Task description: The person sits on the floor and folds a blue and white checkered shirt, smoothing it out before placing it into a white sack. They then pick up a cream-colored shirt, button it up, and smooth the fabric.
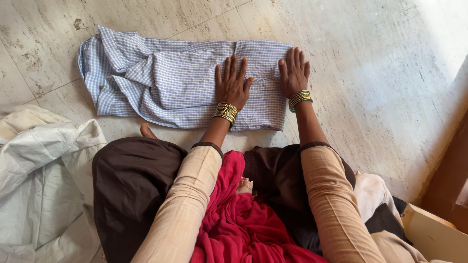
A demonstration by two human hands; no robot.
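Blue-white checked shirt lies half-folded on the marble floor, far of the knees. Left hand and right hand both open, palms flat on its right end, gripping nothing. Looks light, soft, floppy; best pinched at edges or corners. White sack near left.

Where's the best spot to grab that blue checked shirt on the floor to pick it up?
Probably the right end of the checked shirt, coming from its right side: there it lies flat and neatly folded under the left hand and right hand, with straight edges. The left end is rumpled and loose.
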